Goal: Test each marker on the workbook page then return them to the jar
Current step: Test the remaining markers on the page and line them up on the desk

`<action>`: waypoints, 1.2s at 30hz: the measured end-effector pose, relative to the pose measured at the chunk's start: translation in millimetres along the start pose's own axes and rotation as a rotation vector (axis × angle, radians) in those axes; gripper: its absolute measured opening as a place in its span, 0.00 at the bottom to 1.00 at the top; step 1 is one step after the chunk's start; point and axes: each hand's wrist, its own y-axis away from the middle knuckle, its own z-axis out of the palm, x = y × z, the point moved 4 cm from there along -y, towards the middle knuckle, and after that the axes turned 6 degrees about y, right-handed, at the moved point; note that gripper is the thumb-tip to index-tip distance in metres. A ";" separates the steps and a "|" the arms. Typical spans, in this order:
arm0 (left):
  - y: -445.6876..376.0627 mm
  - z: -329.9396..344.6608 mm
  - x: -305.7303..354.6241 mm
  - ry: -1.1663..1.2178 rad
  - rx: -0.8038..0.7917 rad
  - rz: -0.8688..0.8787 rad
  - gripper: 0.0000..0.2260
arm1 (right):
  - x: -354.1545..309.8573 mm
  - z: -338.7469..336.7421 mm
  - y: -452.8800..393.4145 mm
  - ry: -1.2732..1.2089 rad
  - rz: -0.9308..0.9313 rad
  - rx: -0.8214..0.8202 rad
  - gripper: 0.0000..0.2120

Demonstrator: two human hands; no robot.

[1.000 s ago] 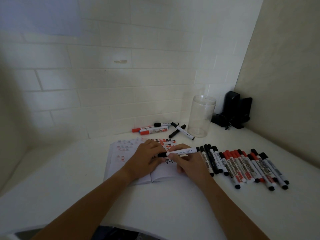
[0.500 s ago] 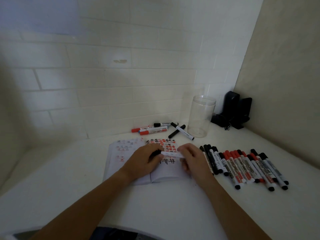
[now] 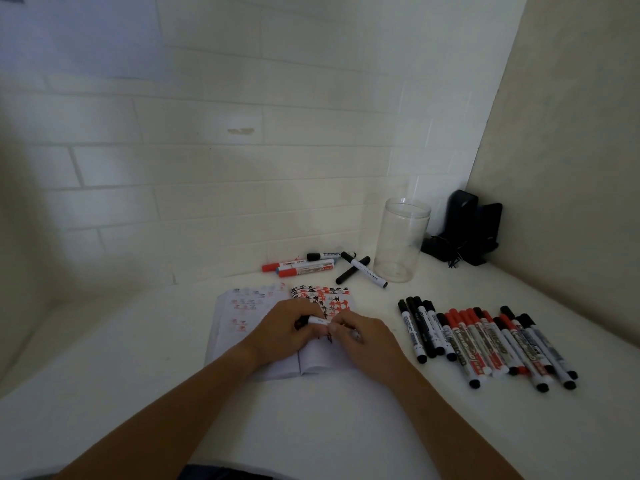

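At centre frame, over the open workbook (image 3: 277,344), the left hand (image 3: 285,332) and right hand (image 3: 367,339) both pinched one white marker (image 3: 318,320). The clear jar (image 3: 401,240) stood upper right.

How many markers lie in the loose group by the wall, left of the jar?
5, unless overlaps hide more: the red-capped marker leftmost, the red-labelled marker beside it, the black-capped marker behind them, and the all-black marker crossing the white marker nearest the jar.
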 end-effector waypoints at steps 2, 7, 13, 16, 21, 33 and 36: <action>0.2 0.6 -1.7 -0.009 -0.009 0.001 0.06 | -0.1 0.5 0.1 0.035 -0.025 0.004 0.05; 0.3 0.2 3.2 -0.039 -0.023 0.031 0.06 | 1.0 1.1 -0.6 -0.022 -0.050 0.059 0.08; 0.8 6.0 -0.7 -0.200 -0.041 0.027 0.08 | 9.4 7.3 -7.0 0.190 -0.161 0.285 0.13; 1.1 5.2 2.1 -0.234 -0.042 0.028 0.09 | 6.6 9.7 -4.6 0.243 -0.155 0.274 0.12; 2.9 -3.2 3.3 -0.219 0.082 -0.068 0.22 | 0.5 -1.3 3.0 0.259 -0.122 0.290 0.13; -36.7 103.6 105.3 -0.246 0.129 0.037 0.11 | 56.6 -101.7 109.3 0.301 0.210 0.391 0.04; -46.7 159.7 150.0 -0.177 0.059 0.199 0.09 | 75.4 -145.2 163.0 0.337 0.351 0.441 0.04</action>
